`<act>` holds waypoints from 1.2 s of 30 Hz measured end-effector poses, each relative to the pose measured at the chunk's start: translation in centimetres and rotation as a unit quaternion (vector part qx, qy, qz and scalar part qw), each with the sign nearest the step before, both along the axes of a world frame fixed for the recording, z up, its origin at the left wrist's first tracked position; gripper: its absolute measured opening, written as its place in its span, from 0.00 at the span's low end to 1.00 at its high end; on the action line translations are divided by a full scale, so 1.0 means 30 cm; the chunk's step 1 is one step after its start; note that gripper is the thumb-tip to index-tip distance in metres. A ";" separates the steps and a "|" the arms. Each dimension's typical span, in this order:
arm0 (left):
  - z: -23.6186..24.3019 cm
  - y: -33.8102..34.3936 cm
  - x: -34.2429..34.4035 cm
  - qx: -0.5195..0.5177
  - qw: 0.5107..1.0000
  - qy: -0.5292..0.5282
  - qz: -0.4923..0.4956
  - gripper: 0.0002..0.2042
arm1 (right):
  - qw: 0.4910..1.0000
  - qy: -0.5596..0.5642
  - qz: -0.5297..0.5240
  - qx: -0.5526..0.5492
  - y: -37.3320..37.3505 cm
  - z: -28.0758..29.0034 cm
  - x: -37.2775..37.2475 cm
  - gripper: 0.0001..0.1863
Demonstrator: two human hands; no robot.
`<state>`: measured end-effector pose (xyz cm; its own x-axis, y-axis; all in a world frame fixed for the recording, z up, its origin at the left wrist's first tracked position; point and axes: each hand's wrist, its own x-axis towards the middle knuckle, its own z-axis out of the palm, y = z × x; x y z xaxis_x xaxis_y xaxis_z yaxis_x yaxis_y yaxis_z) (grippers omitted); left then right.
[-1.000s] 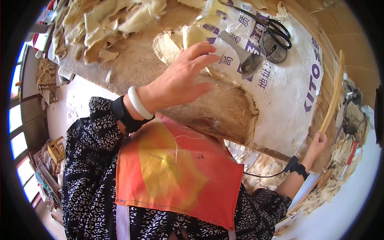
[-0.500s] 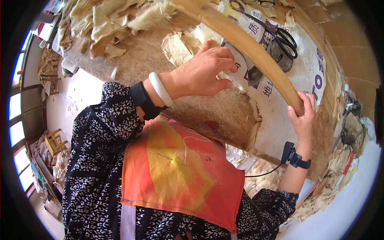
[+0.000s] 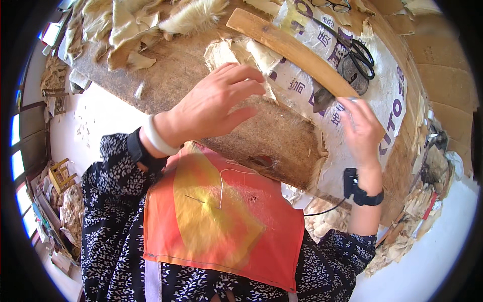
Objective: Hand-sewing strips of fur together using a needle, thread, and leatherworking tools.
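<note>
A curved wooden strip lies across the printed white sheet on the worktable. At its near right end is my right hand, slightly blurred, with thumb and fingers apart and no wood between them; the fingertips are close to or touching that end. My left hand hovers over the brown board, fingers spread and holding nothing. Beyond it lies a pale scrap of hide. Partly under the strip are a dark pointed blade and a dark stone, beside black-handled scissors.
Furry hide pieces cover the far left of the table. Eyeglasses rest at the far edge. A needle and white thread are on my orange-yellow apron. Scraps pile at right; a small yellow stool stands at left.
The curved wooden strip has come down onto the sheet, and my right hand has loosened from its end and moved left. My left hand has drawn back to the left.
</note>
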<state>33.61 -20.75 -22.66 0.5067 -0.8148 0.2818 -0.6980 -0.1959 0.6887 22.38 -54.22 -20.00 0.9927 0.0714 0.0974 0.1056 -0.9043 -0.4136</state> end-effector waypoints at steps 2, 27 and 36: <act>0.005 0.029 -0.018 0.027 0.999 0.018 0.013 0.23 | 0.999 -0.004 0.042 -0.012 0.113 -0.028 0.036 0.17; -0.018 0.103 -0.028 0.109 0.990 -0.063 0.070 0.37 | 0.983 0.006 -0.076 -0.169 0.207 -0.074 0.301 0.08; -0.034 -0.008 0.006 0.123 0.988 -0.090 0.033 0.45 | 0.891 0.124 -0.187 0.395 0.062 -0.006 0.250 0.07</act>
<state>33.80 -20.98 -23.69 0.5200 -0.8370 0.1704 -0.7855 -0.3901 0.4805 29.88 -52.36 -20.18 0.9305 -0.2627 -0.2554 -0.3254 -0.2723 -0.9055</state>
